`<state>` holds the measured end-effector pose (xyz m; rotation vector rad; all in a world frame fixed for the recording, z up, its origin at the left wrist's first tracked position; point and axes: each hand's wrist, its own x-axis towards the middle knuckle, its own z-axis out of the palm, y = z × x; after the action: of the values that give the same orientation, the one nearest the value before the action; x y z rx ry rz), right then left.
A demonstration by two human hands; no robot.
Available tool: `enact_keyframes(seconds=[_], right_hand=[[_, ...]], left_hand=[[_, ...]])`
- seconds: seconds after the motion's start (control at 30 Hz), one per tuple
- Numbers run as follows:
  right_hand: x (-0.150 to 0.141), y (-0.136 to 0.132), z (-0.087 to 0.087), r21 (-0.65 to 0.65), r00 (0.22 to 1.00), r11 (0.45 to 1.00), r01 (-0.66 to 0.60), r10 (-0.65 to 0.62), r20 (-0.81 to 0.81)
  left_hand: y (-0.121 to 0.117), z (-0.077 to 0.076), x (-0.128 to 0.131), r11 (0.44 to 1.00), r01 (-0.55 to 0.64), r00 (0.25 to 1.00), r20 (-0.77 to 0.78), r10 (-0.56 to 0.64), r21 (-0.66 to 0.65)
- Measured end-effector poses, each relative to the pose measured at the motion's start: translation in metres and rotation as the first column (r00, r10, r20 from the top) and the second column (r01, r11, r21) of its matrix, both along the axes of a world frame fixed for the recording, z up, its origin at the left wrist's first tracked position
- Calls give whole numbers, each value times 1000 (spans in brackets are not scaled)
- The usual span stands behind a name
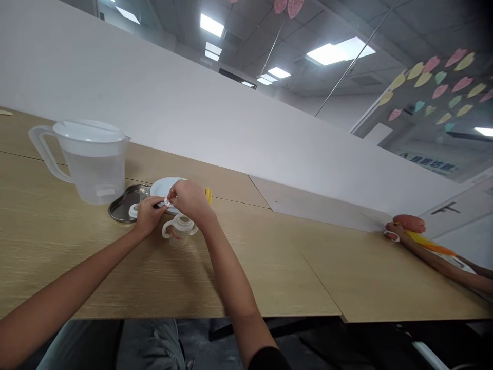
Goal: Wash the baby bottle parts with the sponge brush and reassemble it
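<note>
Both of my hands meet over the tray's right side around a small white ring-shaped bottle part. My left hand pinches it from the left. From above and the right, the fingers of my right hand close on the same part. Just below them a clear two-handled baby bottle stands upright and uncapped on the table. Beside my left hand, a white cap-like piece rests in a metal kidney-shaped tray. A pale blue plate lies behind my hands, partly hidden by them.
A large lidded water pitcher stands at the left on the wooden table. Something yellow shows behind my right hand. At the far right, another person's arms reach to a doll. A white partition runs behind.
</note>
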<state>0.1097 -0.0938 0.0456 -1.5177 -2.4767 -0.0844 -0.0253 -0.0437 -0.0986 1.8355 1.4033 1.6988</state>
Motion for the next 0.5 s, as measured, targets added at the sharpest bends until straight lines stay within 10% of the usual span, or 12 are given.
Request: enact_keyframes(seconds=[0.5], right_hand=[[-7,9,-11,-11,996,999,49,-48,77]], left_hand=[[0,-1,-1,1000,-1,1000,28,1,2]])
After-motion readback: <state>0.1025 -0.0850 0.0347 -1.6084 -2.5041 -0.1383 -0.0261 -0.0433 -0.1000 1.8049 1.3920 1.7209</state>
